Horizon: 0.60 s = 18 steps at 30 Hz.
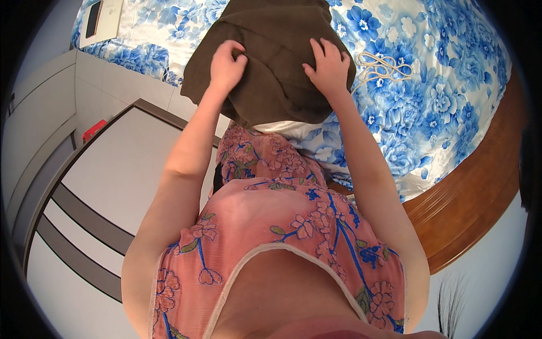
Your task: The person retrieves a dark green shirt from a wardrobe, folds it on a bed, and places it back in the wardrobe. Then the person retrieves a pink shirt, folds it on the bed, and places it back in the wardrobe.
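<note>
A dark brown cloth (276,62), maybe a garment, lies creased over the near edge of the bed in front of me. My left hand (227,69) is on its left part, fingers bent and a fold of the cloth between thumb and forefinger. On the right part rests my right hand (328,69), its fingers spread over the fabric and the thumb apart. The cloth's lower edge droops towards my lap, and some white fabric shows beneath it.
A blue and white floral bedsheet (418,107) covers the bed, with a looped pale cord (384,66) right of the cloth. At the far left lie a phone (94,20) and a white flat box (110,25). A brown wooden bed edge (468,186) curves along the right. A dark-framed white panel (130,164) stands left.
</note>
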Motion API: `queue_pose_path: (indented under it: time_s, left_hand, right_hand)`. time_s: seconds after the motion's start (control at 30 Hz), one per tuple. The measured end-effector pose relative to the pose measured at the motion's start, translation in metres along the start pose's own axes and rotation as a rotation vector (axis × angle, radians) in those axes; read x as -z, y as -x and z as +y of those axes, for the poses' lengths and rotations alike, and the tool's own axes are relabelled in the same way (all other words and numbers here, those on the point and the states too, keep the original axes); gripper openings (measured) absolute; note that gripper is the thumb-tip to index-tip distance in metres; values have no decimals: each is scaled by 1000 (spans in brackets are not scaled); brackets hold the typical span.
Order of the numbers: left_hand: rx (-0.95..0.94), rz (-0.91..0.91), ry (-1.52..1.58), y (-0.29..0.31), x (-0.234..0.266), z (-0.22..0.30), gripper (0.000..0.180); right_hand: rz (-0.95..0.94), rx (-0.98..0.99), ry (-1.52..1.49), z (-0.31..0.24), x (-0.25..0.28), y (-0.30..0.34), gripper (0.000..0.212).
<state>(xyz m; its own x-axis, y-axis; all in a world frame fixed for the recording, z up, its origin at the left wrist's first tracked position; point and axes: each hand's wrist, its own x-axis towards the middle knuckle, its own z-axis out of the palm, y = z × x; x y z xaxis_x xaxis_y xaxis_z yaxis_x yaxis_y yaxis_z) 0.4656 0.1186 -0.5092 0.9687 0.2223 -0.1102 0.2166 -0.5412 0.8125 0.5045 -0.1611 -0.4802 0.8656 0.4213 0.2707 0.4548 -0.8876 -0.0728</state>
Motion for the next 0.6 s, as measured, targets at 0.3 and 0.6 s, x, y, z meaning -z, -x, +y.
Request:
queue_pose_path:
  time_s: [0.3,0.6]
  left_hand:
    - [-483,-723,283,101,-31,80,10]
    - [-732,-724,67,112,-33,114,56]
  right_hand:
    - [-258,-186,-670,80,1,-66,31]
    - [206,-849,-251,189,38,-28,48]
